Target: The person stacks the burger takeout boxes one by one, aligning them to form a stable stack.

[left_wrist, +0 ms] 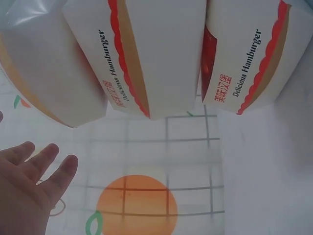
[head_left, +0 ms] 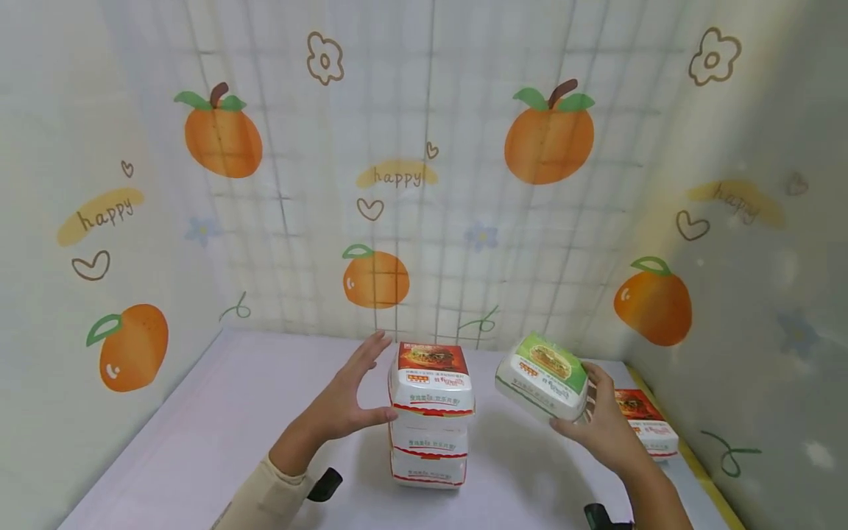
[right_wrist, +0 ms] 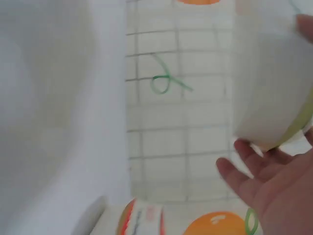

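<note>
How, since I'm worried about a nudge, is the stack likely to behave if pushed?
The stack could well tip, being taller than wide. The top box might slide off, as no tie or tape shows. Card-like sides suggest it's light and may dent.

From above the near side of the table (head_left: 199, 442), the head view looks forward and down past the far edge. Both wrist views sit close, turned sideways, facing that edge: the left shares the stack of boxes (head_left: 429, 434) with the head view, the right the green-topped box (head_left: 545, 377).
</note>
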A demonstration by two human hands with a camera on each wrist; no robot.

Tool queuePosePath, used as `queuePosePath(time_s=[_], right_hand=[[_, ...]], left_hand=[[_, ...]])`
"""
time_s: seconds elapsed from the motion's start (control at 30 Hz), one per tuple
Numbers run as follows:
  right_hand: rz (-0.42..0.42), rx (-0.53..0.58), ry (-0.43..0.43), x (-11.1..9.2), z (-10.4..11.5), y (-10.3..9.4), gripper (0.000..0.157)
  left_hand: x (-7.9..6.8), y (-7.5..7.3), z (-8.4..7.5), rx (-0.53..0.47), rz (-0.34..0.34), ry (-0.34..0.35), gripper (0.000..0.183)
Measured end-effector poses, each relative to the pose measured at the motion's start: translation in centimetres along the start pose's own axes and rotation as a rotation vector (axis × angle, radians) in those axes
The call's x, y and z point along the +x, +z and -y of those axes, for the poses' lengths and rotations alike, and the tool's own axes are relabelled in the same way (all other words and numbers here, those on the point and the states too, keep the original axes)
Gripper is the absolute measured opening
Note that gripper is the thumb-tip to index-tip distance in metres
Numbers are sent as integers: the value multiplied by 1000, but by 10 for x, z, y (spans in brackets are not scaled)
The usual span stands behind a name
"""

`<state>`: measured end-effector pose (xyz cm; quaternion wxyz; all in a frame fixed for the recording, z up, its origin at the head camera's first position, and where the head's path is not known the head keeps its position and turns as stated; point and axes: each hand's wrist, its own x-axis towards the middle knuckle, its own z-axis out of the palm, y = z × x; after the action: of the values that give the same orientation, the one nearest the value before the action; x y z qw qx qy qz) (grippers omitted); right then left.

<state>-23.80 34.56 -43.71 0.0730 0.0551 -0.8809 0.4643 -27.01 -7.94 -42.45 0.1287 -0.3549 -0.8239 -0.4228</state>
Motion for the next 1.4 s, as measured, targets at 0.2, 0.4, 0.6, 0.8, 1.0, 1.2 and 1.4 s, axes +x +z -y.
queuePosePath(time_s=[0.2, 0.4, 0.6, 0.8, 1.0, 1.2, 1.4], right_hand=[[-46, 102, -135, 11, 18, 8, 113], [-47, 95, -200, 28, 36, 13, 110], [-26, 115, -233, 36, 53, 13, 109], [-14, 100, -327, 46, 72, 18, 107], [17, 115, -417, 55, 93, 21, 102], [75, 150, -429, 60, 107, 27, 102], [110, 176, -436, 61, 116, 38, 101]], left_hand=[[2, 3, 7, -29, 18, 24, 97], [9, 2, 11, -34, 13, 62, 94], [10, 7, 6, -31, 22, 8, 95], [15, 6, 1, -41, 7, 28, 94], [21, 3, -3, -58, 8, 32, 94], [22, 1, -5, -83, 5, 42, 94], [22, 0, -6, -89, 4, 70, 94]])
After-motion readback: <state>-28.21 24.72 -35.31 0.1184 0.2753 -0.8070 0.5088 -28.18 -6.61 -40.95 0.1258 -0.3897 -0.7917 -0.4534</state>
